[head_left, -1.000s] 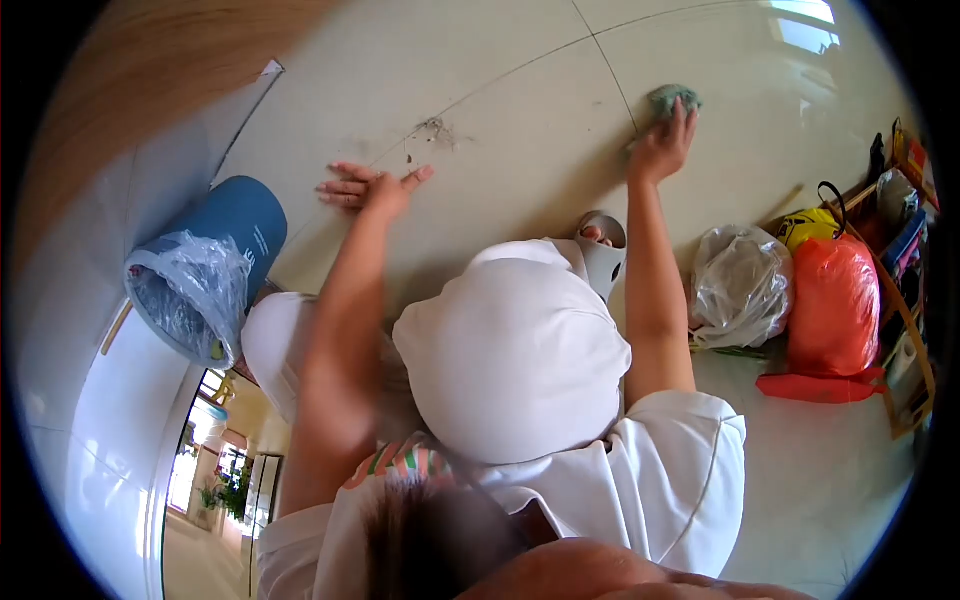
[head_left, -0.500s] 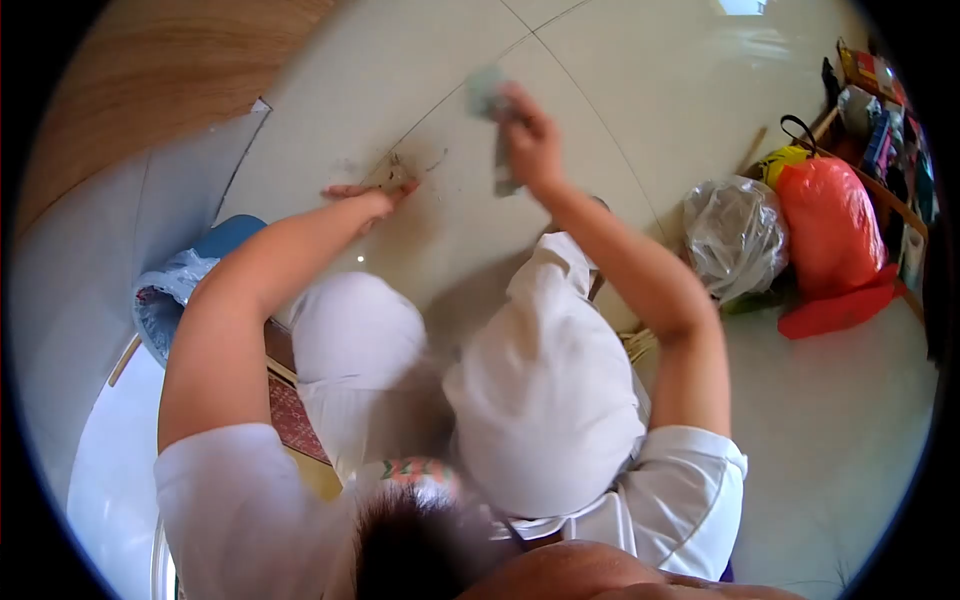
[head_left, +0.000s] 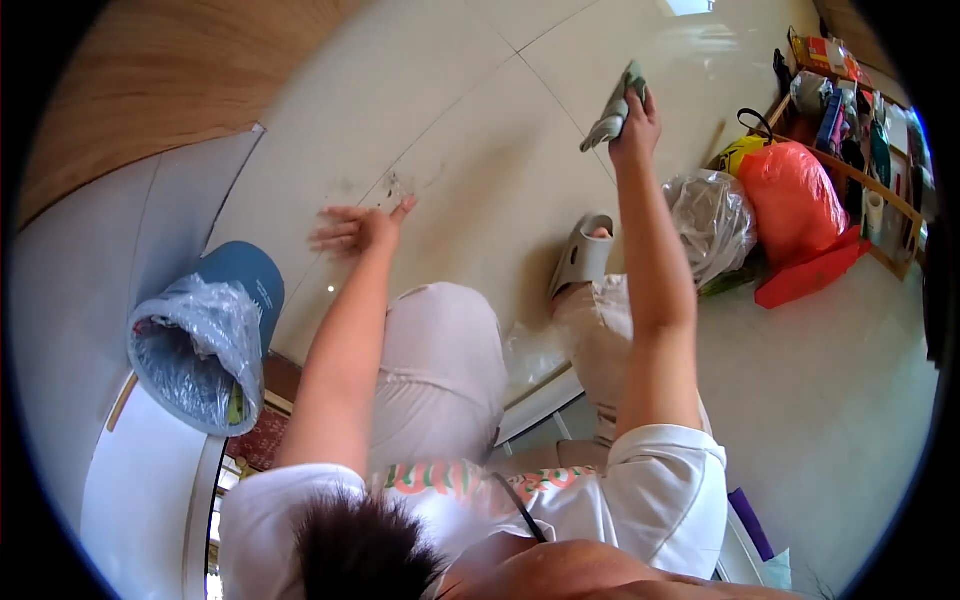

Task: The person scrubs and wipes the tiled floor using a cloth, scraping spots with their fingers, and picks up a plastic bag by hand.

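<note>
My right hand (head_left: 638, 125) is closed around a folded grey-green cloth (head_left: 612, 112), held up at the upper right of the head view. Low over the tiled floor (head_left: 470, 120), my left hand (head_left: 365, 230) is open with its fingers spread and slightly blurred. Just beyond its fingers lies a small patch of dark bits and smudges (head_left: 396, 188). Whether the left hand touches the floor is hard to see.
A blue bin (head_left: 262, 290) with a clear plastic liner stands at left. To the right are a clear plastic bag (head_left: 712, 225), a red bag (head_left: 800, 200) and a cluttered shelf (head_left: 860, 150). A grey slipper (head_left: 582, 258) is on my foot. A wooden panel (head_left: 180, 90) fills the upper left.
My right hand has moved to the right with the cloth, away from the smudges. My left hand has drawn back slightly from them. The view has shifted, so the whole bin shows.
</note>
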Available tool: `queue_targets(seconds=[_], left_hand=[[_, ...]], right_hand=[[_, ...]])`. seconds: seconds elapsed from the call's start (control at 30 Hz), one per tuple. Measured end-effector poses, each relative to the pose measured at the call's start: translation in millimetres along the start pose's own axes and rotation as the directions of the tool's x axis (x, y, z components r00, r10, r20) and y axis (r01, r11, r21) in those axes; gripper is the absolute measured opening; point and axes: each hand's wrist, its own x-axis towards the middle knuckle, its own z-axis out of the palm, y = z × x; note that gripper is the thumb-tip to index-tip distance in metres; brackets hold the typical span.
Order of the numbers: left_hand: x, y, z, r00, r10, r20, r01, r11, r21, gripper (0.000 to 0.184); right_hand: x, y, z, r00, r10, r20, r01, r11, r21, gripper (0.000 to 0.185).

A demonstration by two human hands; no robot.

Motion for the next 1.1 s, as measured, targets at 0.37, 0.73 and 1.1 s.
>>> queue_targets(seconds=[0.37,0.73,1.1], left_hand=[[19.1,-1.6,9.8,0.999,-0.046,0.029,0.047,0.998,-0.031,0.179],[35.1,-14.5,26.6,0.999,-0.038,0.017,0.037,0.999,0.02,0.18],[22.8,-7.1,13.6,1.0,-0.019,0.025,0.016,0.996,0.084,0.179]], right_hand=[[188.1,109.9,-31.5,0.745,-0.662,0.083,0.359,0.294,-0.886,0.04],[-79.8,139.5,106.9,-0.053,-0.172,0.984,0.874,0.468,0.129,0.036],[59.2,96.3,-87.8,0.818,-0.574,0.036,0.304,0.379,-0.874,0.043]])
